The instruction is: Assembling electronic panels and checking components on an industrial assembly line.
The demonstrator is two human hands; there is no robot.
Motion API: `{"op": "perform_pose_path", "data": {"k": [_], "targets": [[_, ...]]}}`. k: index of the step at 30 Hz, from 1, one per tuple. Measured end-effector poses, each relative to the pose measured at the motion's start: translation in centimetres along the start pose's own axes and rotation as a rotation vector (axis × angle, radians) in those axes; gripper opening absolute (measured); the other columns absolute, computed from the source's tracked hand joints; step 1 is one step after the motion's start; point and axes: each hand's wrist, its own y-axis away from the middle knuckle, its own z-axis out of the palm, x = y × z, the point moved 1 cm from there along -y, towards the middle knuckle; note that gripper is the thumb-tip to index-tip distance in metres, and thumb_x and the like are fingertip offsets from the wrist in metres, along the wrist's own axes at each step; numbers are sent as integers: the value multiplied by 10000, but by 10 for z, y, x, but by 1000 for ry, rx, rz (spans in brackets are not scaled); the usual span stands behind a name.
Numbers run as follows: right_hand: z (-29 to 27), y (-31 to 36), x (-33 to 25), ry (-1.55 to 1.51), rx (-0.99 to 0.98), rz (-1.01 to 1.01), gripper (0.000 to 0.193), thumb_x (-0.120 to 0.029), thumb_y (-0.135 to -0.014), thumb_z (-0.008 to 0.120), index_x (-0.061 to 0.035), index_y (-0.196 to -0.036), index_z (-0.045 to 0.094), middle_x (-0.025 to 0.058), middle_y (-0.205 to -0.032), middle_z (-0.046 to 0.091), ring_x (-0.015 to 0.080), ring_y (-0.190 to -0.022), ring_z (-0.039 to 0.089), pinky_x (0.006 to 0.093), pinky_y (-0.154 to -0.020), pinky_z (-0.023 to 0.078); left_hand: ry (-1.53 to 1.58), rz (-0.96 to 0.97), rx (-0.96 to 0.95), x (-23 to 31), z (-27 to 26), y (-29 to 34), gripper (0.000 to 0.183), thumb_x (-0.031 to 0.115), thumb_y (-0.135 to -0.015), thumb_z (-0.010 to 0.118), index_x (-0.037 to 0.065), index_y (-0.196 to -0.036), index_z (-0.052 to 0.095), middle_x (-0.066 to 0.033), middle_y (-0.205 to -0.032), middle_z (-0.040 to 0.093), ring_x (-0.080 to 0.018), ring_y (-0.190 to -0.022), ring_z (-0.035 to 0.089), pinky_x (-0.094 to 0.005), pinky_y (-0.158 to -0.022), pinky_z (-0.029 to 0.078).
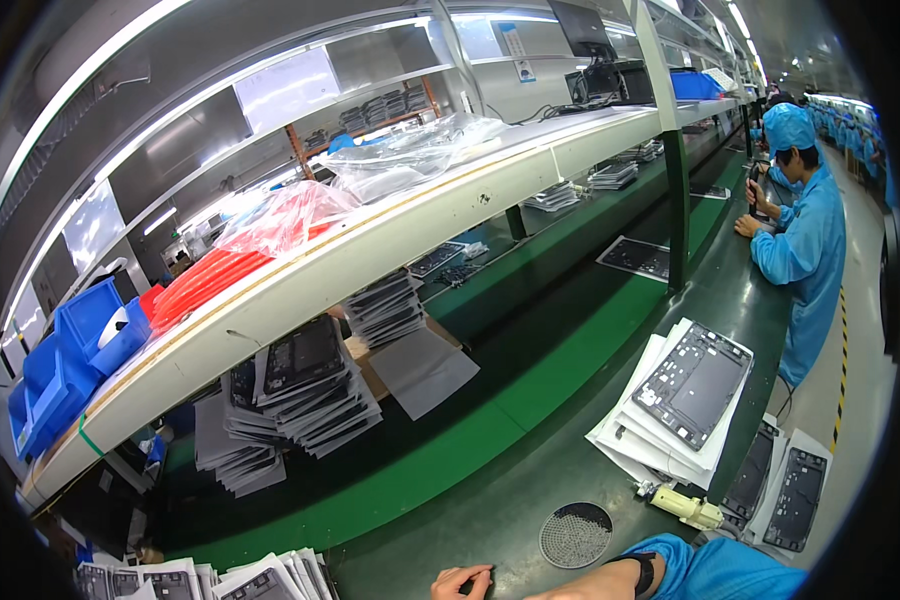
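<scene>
At the lower edge shows my left hand [460, 581], cut off by the picture, its fingers bent together around something dark that I cannot make out. My right hand [590, 583] comes in from the lower right under a blue sleeve and a black wristband; its fingers are out of view. Just beyond it lies a round dish [576, 536] full of small grey parts. A cream-coloured electric screwdriver [686, 507] rests at the bench edge, apart from both hands. Behind it, a dark tablet housing [694, 384] tops a stack of white sheets.
More housings [796, 498] lie low at the right. Housings with paper [315, 395] are piled under the shelf [490, 198], others [260, 580] at the lower left. A green belt [515, 410] runs alongside. A co-worker in blue [805, 235] stands at the far right.
</scene>
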Motion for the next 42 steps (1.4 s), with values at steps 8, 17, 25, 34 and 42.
{"op": "perform_pose_path", "data": {"k": [8, 17, 25, 34, 42], "targets": [[2, 0, 1, 81, 25, -59, 230, -107, -847, 758, 90, -937, 680, 68, -637, 687, 135, -513, 656, 231, -431, 455, 0, 64, 20, -3, 1, 1, 116, 111, -852, 674, 46, -933, 726, -121, -829, 677, -269, -780, 625, -348, -720, 503], [3, 1, -6, 49, 44, 13, 208, -121, -885, 718, 84, -892, 690, 73, -630, 678, 183, -544, 672, 248, -470, 480, -10, 44, 18, 3, 0, -1, 119, 111, -851, 678, 43, -938, 722, -118, -814, 673, -267, -775, 622, -350, -717, 499], [-54, -15, 40, 100, -1, 540, 246, -227, -872, 686, -44, -1036, 678, 110, -936, 693, 256, -775, 654, 327, -712, 482, 83, 46, -76, 2, -7, -13, 155, 131, -856, 681, 30, -966, 719, -141, -915, 685, -277, -824, 633, -356, -760, 494], [-312, 53, 223, 1404, 277, 1677, 664, -424, -898, 548, -261, -1506, 340, 399, -1510, 149, 435, -1267, 508, 469, -1009, 443, 96, 123, 0, -11, 6, -9, 112, 140, -824, 706, 47, -876, 741, -125, -782, 689, -270, -688, 611, -365, -666, 466], [-377, 80, 265, 1797, 576, 1370, 522, -352, -952, 498, -59, -1382, 459, 255, -1532, 285, 339, -1037, 662, 465, -829, 526, 28, 235, -19, -2, -1, -19, 101, 116, -806, 679, 103, -870, 756, -79, -666, 655, -226, -575, 574, -348, -617, 409]]}}
